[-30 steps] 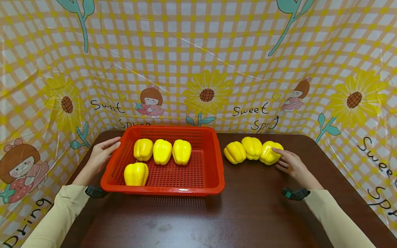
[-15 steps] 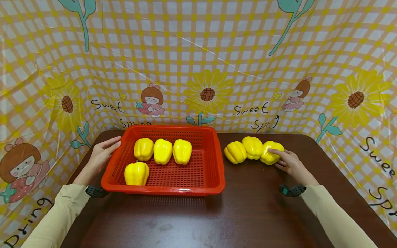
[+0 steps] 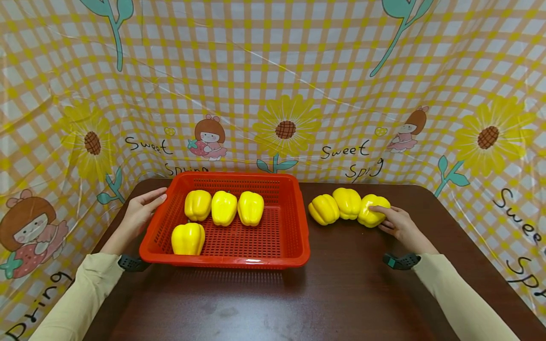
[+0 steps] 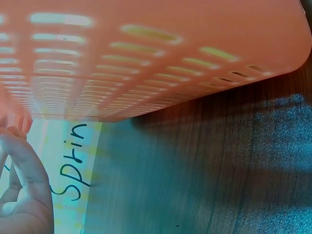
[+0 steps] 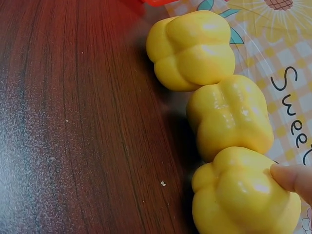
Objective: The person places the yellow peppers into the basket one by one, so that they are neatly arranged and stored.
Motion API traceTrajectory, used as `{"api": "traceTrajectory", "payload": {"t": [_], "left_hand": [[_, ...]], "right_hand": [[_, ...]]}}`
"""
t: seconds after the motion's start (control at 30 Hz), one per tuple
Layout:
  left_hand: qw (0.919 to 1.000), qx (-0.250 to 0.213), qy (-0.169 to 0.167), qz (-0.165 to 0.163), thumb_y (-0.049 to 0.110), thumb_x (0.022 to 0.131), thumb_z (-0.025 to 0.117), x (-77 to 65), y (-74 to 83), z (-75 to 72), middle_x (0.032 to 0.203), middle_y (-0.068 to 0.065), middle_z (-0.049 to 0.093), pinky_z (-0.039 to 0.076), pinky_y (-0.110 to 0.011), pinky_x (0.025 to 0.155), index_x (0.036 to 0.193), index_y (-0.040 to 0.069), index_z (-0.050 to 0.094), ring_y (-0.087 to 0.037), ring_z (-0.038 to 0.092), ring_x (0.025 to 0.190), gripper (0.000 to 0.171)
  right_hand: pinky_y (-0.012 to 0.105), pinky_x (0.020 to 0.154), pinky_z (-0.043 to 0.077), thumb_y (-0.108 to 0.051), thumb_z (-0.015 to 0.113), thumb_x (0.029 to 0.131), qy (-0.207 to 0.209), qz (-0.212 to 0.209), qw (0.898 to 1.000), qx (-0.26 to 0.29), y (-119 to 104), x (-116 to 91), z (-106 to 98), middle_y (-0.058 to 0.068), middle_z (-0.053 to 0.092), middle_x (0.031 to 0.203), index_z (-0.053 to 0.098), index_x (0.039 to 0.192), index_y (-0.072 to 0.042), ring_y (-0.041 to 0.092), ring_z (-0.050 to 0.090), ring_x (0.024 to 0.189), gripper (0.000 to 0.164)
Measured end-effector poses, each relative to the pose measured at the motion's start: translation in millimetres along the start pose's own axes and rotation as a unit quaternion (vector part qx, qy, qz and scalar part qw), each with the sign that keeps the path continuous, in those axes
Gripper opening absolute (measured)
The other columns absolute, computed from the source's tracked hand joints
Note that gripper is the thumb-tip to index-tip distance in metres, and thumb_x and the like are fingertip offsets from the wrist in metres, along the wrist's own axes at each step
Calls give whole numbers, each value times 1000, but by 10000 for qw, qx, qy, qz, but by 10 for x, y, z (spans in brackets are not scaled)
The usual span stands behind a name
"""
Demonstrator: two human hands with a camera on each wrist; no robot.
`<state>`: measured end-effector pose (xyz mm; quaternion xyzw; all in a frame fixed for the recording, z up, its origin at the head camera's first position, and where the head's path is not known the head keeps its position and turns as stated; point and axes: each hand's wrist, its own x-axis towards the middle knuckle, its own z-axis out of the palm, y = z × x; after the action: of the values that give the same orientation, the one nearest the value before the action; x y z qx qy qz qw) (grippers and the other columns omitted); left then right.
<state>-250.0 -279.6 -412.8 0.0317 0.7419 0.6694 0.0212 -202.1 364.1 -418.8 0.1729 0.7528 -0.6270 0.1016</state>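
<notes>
In the head view, the left hand (image 3: 138, 214) has its fingers fairly straight, tips against the left rim of the red basket (image 3: 239, 260), which sits on the dark tabletop (image 3: 341, 284); light, even contact there should be enough to stop it sliding. Four peppers (image 3: 223, 208) lie inside, three across the back and one at the near left. To the basket's right, the right hand (image 3: 403, 227) pinches the right-end pepper (image 3: 367, 214) from its outer side — a sensible approach, well away from the middle pepper (image 3: 347, 203) and the left-end pepper (image 3: 323, 210). The left wrist view shows the basket's slotted outer wall, with yellow showing through; how firmly that hand bears on it I cannot tell. In the right wrist view, the three peppers lie in a row, seemingly touching, and one fingertip (image 5: 280, 174) presses the glossy skin — the opposing grip is hidden. That smooth surface could slip, so wide, opposed contact and a pull away from the neighbour look wisest.
</notes>
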Motion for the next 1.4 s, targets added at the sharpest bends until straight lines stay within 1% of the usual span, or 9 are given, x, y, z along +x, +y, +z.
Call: {"api": "traceTrajectory", "payload": {"t": [0.17,0.37,0.5,0.6,0.67,0.73,0.8,1.0,1.4], "left_hand": [[10000,-51,1,-15,23,97,58,22,-13,1,92,26,64,56,-16,68,145,-7,35,4,66,77,62],[10000,-50,-5,-52,22,97,57,37,-20,-4,91,26,63,56,-16,68,145,-7,33,4,65,77,61],[10000,-63,-28,-43,22,97,58,33,-12,1,91,26,63,56,-16,68,146,-7,33,4,65,77,61],[9999,-145,-60,-7,23,97,58,29,-8,6,92,25,64,56,-16,68,145,-7,35,4,66,77,61],[9998,-175,-77,23,22,97,58,26,-7,11,92,24,65,56,-16,69,144,-6,36,4,66,78,60],[9996,-263,-86,25,22,96,59,25,-7,15,93,23,66,56,-16,69,144,-7,37,3,66,78,59],[9996,-267,-83,20,23,96,59,22,-5,17,93,23,66,56,-16,68,144,-7,37,3,66,77,61],[10000,-64,-25,7,26,96,59,4,8,9,92,26,64,56,-16,68,144,-8,35,4,65,77,64],[10000,58,-1,10,25,97,57,17,-9,-11,92,27,63,56,-16,69,144,-8,35,5,65,77,61]], "right_hand": [[20,90,51,-48,59,92,-36,-29,9997,-243,21,-20,-19,-10,42,115,43,120,-17,0,53,96,45],[20,84,53,-43,66,88,168,130,9992,343,16,-29,-42,-14,48,104,46,113,-19,1,56,88,40],[19,83,52,-44,65,89,175,113,9993,320,7,-48,-68,-17,50,99,45,116,-19,-1,57,87,42],[18,83,52,-46,63,90,207,77,9997,131,-3,-69,-74,-12,48,106,37,136,-12,-2,56,86,63],[18,82,53,-47,63,90,329,104,9994,28,-11,-89,-67,-6,45,115,21,149,-4,-2,55,85,85],[18,83,53,-49,61,90,372,119,9991,-150,-14,-116,-65,1,40,124,2,153,2,-3,53,85,100],[18,82,53,-50,61,90,401,109,9990,-187,-16,-146,-67,3,39,127,-6,152,3,-3,54,84,106],[18,83,53,-49,59,92,248,-151,9993,-255,-31,-236,-82,0,40,123,-10,151,3,-6,56,84,105],[16,78,54,-45,58,93,396,-369,9964,-645,-141,-330,10,8,39,131,-4,151,6,-9,57,79,99]]}}
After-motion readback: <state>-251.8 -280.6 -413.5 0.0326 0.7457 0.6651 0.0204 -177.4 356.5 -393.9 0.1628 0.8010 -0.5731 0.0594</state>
